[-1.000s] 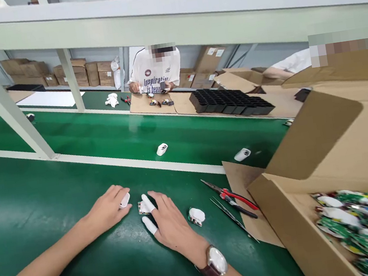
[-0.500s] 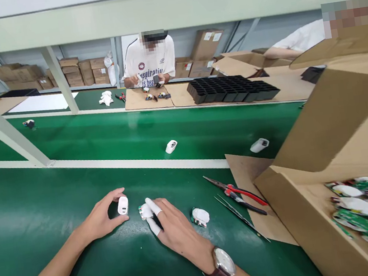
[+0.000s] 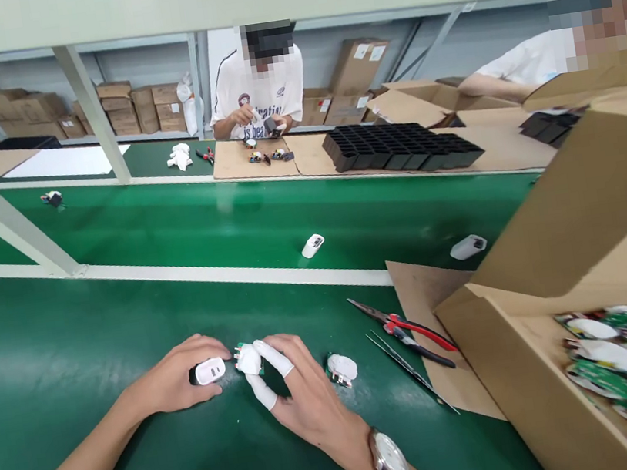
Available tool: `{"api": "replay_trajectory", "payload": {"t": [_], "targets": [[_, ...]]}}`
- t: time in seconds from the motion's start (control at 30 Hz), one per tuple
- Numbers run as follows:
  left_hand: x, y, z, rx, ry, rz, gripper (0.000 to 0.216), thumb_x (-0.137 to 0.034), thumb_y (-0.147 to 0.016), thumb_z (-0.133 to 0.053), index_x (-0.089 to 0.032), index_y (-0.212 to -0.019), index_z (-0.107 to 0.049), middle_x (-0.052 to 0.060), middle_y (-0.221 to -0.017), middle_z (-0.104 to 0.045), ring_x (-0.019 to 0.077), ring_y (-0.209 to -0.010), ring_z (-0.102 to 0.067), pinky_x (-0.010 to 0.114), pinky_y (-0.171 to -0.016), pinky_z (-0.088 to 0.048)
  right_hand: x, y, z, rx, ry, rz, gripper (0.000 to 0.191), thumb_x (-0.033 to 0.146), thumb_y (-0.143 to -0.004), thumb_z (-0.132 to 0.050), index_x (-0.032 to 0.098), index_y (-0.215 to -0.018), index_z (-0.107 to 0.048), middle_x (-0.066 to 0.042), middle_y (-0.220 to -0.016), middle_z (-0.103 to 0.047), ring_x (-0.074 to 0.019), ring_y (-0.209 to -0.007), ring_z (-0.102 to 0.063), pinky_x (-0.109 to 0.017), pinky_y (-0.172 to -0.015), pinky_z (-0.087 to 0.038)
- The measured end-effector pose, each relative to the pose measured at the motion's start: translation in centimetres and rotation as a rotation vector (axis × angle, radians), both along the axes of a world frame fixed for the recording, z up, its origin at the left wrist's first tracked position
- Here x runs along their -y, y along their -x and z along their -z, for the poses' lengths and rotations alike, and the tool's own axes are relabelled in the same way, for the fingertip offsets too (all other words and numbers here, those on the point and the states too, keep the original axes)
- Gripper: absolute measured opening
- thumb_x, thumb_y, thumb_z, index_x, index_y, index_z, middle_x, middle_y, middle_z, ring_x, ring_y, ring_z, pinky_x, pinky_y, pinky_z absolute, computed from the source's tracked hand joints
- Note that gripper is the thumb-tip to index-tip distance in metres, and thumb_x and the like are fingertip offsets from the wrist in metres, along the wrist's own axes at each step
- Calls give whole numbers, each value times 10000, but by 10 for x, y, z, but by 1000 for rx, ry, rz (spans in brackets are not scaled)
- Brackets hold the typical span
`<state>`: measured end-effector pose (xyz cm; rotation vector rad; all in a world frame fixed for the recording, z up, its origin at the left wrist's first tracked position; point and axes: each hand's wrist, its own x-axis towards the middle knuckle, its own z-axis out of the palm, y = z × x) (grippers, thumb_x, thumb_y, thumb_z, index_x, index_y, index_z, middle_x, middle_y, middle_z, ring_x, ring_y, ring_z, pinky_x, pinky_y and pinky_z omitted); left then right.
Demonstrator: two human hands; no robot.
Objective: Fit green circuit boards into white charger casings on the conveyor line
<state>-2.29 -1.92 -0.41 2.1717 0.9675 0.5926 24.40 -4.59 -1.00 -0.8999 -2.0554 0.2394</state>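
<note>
My left hand (image 3: 184, 374) is closed around a white charger housing (image 3: 210, 371), whose end with port slots faces me. Just to the right, my right hand (image 3: 296, 385) pinches a small circuit board with a white pad (image 3: 248, 359) between thumb and forefinger, both covered by white finger cots. Board and housing are close together but apart. A second circuit board with a white top (image 3: 342, 369) lies on the green bench right of my right hand. Beyond it are the long-nose pliers (image 3: 400, 328) with red and black handles and the metal tweezers (image 3: 411, 373).
An open cardboard box (image 3: 543, 374) full of circuit boards stands at right, with a cardboard sheet (image 3: 437, 326) beside it. White housings (image 3: 313, 246) ride the green conveyor (image 3: 201, 227) behind a pale rail. Across it, a co-worker (image 3: 258, 91) handles parts near black trays (image 3: 400, 146).
My left hand has turned the white housing onto its side and wrapped further round it. The circuit board in my right hand is lifted and tilted slightly. The housings on the conveyor have shifted right.
</note>
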Motion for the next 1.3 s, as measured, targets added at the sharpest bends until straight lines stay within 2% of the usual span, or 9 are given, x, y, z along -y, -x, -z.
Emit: {"api": "replay_trajectory", "payload": {"t": [0.1, 0.17, 0.3, 0.43, 0.8, 0.97, 1.07, 1.2, 1.3], "targets": [[5, -12, 5, -7, -54, -91, 210, -296, -950, -736, -240, -1134, -652, 48, -1093, -696, 194, -946, -704, 303, -826, -582, 5, 2, -1, -32, 15, -64, 598, 59, -963, -655, 210, -1503, -447, -145, -1225, -648, -278, -1103, -624, -474, -909, -604], [8, -20, 11, -41, -213, -180, 255, -385, -949, -746, -222, -1112, -638, 60, -1059, -673, 198, -891, -694, 310, -761, -573, 9, 5, 0, -15, 21, -97, 591, 61, -964, -651, 214, -1500, -454, -146, -1236, -645, -284, -1115, -621, -478, -910, -604], [9, -27, 18, -133, -541, -231, 293, -445, -959, -727, -205, -1099, -634, 74, -998, -645, 215, -849, -675, 333, -725, -560, 12, 7, 2, 45, -2, -82, 550, 62, -971, -639, 198, -1481, -484, -156, -1232, -645, -297, -1099, -619, -481, -892, -607], [9, -29, 19, -172, -644, -240, 254, -421, -983, -683, -202, -1096, -625, 72, -965, -627, 207, -808, -650, 331, -704, -553, 11, 7, 3, 59, -27, -88, 508, 62, -972, -639, 171, -1449, -500, -163, -1225, -644, -297, -1093, -617, -472, -888, -610], [9, -30, 25, -167, -631, -200, 301, -428, -975, -703, -162, -1093, -625, 83, -957, -607, 227, -814, -622, 352, -682, -546, 11, 8, 17, 139, -33, -109, 419, 23, -934, -629, 148, -1326, -554, -186, -1297, -592, -332, -1146, -565, -505, -885, -603], [9, -28, 25, -152, -583, -168, 340, -458, -976, -710, -165, -1123, -619, 90, -986, -619, 234, -852, -623, 357, -711, -556, 11, 9, 12, 176, -17, -117, 370, 30, -948, -618, 124, -1302, -562, -189, -1265, -597, -326, -1120, -556, -492, -866, -603], [9, -29, 27, -158, -561, -148, 302, -418, -980, -701, -167, -1124, -614, 88, -982, -627, 235, -844, -622, 363, -711, -554, 10, 9, 8, 196, -2, -111, 303, 68, -987, -602, 137, -1281, -569, -181, -1244, -613, -321, -1095, -565, -485, -836, -608], [11, -30, 31, -137, -502, -130, 272, -342, -954, -722, -172, -1132, -606, 85, -999, -637, 237, -861, -630, 363, -728, -559, 10, 7, 7, 151, 28, -111, 388, 106, -1016, -620, 137, -1389, -518, -165, -1237, -646, -295, -1090, -596, -467, -876, -606], [13, -31, 34, -96, -435, -110, 278, -309, -950, -730, -177, -1155, -597, 83, -1042, -638, 228, -898, -647, 346, -757, -573, 10, 8, 7, 96, 25, -153, 345, 91, -1010, -637, 166, -1335, -549, -146, -1248, -653, -278, -1104, -603, -449, -895, -592]]}}
